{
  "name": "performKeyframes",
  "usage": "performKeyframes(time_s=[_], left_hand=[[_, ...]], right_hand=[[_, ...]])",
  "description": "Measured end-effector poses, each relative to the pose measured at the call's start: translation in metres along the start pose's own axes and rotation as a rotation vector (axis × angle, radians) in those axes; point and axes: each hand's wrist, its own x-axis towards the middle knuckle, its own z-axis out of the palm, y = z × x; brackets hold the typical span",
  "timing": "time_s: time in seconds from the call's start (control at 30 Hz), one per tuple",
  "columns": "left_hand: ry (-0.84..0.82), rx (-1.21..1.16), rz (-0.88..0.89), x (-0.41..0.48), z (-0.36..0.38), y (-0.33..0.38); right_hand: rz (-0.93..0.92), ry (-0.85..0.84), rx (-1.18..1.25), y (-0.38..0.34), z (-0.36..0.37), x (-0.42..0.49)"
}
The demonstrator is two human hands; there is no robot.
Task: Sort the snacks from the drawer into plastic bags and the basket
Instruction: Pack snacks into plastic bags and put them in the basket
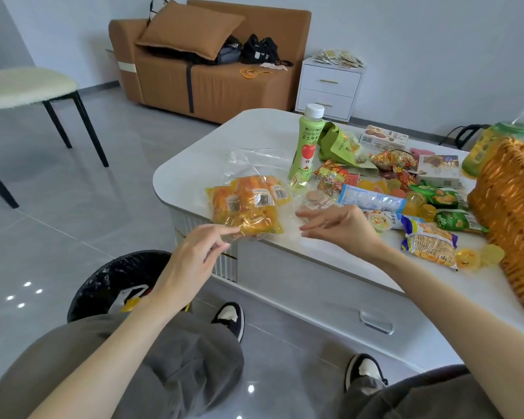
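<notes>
A clear plastic bag (248,204) filled with orange snack packs lies at the near left corner of the white table (254,128). My left hand (194,255) touches the bag's near edge with loosely bent fingers. Just right of the bag, my right hand (336,222) hovers over the tabletop with relaxed fingers and holds nothing. An empty clear bag (251,158) lies behind the filled one. Loose snacks (427,240) and jelly cups spread across the table to the right. The woven basket (511,207) stands at the right edge.
A green apple juice bottle (306,143) stands upright mid-table, with boxes (383,137) behind the snacks. A large green bottle (496,140) is behind the basket. A black-lined bin (118,282) sits on the floor by my left knee. The table drawer (330,294) is closed.
</notes>
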Motion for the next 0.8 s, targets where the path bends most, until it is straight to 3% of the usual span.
performKeyframes(time_s=[0.13, 0.3, 0.57, 0.7, 0.8], left_hand=[[0.019, -0.038, -0.069, 0.001, 0.001, 0.002], [0.093, -0.269, -0.299, 0.003, 0.007, 0.0], [0.275, -0.761, -0.86, 0.011, 0.02, 0.002], [0.325, -0.893, -0.966, 0.017, 0.021, 0.008], [0.36, -0.982, -1.056, 0.021, 0.022, 0.009]], right_hand=[[-0.028, -0.112, -0.01, 0.002, 0.001, 0.0], [0.062, -0.138, 0.053, 0.006, 0.005, 0.001], [0.259, 0.076, 0.029, 0.002, 0.02, 0.012], [0.271, 0.19, -0.097, 0.001, 0.024, 0.015], [0.357, 0.196, -0.044, 0.002, 0.025, 0.019]])
